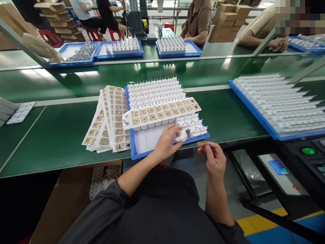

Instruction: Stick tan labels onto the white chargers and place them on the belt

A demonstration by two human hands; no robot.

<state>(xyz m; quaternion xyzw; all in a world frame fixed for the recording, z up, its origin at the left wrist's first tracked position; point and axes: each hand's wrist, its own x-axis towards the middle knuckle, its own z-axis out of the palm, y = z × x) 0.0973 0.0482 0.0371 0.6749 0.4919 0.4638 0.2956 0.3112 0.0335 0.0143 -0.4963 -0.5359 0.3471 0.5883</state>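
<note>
My left hand (169, 140) is closed around a white plastic plug housing (181, 136) at the front right of a blue tray (143, 155). Just right of the tray, my right hand (214, 157) pinches a small tan sticker (202, 143) between thumb and fingertips. Rows of white plug housings with metal pins (154, 91) fill the back of the tray. Across them lies a sheet of tan stickers (162, 113) on white backing. More sticker sheets (109, 118) are fanned out to the left, some overlapping the tray's side.
A second blue tray (250, 110) of pinned white parts stands at the right on the green bench. Beyond the belt are more blue trays (175, 52) and seated people (199, 20). A machine with a small screen (279, 167) sits low on the right; a cardboard box (68, 200) is below left.
</note>
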